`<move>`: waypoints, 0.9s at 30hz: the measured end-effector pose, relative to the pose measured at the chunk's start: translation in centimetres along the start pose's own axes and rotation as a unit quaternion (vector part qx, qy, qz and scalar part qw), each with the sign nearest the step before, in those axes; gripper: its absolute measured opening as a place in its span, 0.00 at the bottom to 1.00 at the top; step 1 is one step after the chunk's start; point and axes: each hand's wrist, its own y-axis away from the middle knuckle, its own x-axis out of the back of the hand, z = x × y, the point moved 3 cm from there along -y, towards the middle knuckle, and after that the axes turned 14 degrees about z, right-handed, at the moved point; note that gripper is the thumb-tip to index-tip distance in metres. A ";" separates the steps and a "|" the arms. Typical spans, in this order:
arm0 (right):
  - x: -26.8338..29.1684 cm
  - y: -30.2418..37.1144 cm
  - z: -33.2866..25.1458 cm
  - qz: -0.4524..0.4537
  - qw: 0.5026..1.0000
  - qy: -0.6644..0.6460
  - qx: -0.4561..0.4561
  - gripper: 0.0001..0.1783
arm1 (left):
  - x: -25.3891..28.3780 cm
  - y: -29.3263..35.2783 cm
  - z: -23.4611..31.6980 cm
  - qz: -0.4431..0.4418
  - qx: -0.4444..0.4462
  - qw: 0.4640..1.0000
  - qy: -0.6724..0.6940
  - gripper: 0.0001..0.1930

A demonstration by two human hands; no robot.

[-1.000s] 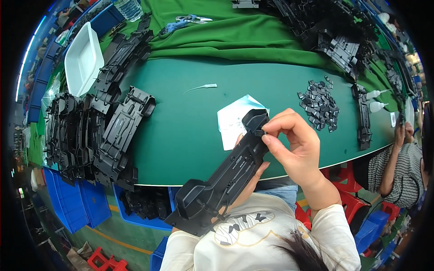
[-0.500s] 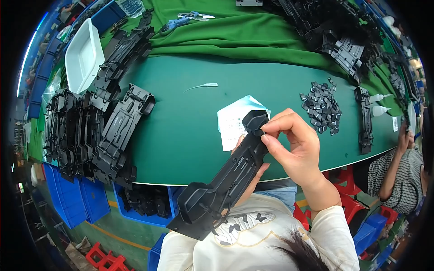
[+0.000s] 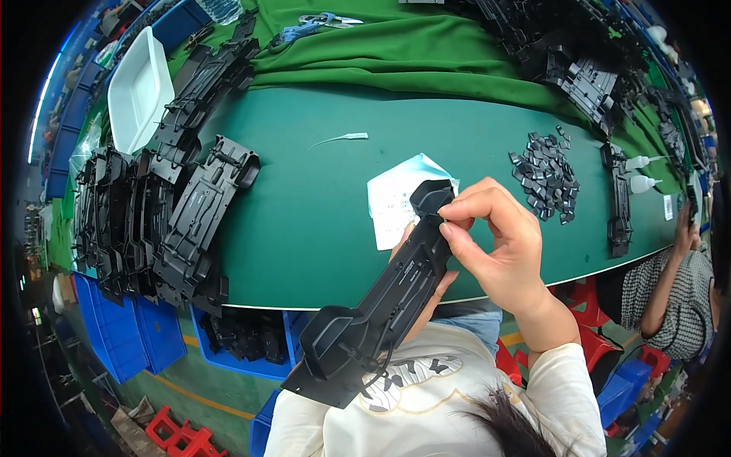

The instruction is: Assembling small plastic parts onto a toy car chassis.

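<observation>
A long black moulded plastic tray-like part (image 3: 381, 301) slants across in front of my body, its cupped upper end over the table edge. My left hand (image 3: 439, 289) is closed round it from behind; only some fingertips show past its edges. At the upper end, my right hand (image 3: 499, 240) is closed in a pinch, thumb and forefinger at the part's right edge. Whatever lies between those fingertips is too small or hidden to name. Beyond the part lies a crumpled white and pale blue paper sheet (image 3: 388, 206), partly covered by it.
Several similar black parts (image 3: 202, 206) are stacked at left by a white tub (image 3: 141, 91). Small black pieces (image 3: 544, 175) lie piled at right, near another black part (image 3: 617, 202) and white dropper bottles (image 3: 643, 183). A thin nozzle tip (image 3: 354, 136) and scissors (image 3: 320, 21) lie farther back.
The view has shifted very slightly. Both hands keep the same hold on the black part, and the right fingertips stay at its upper edge.
</observation>
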 end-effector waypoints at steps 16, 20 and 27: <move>0.3 -1.1 -1.2 -0.078 0.992 0.082 0.051 0.08 | -0.4 0.3 -0.3 0.027 0.035 0.997 0.060 0.35; 0.1 -1.1 -1.4 -0.085 0.993 0.084 0.026 0.08 | 0.2 0.0 0.6 -0.014 0.115 0.993 -0.031 0.33; 0.1 -1.1 -1.1 -0.091 0.992 0.078 0.041 0.08 | 0.1 -0.4 0.9 0.039 0.005 0.996 -0.077 0.33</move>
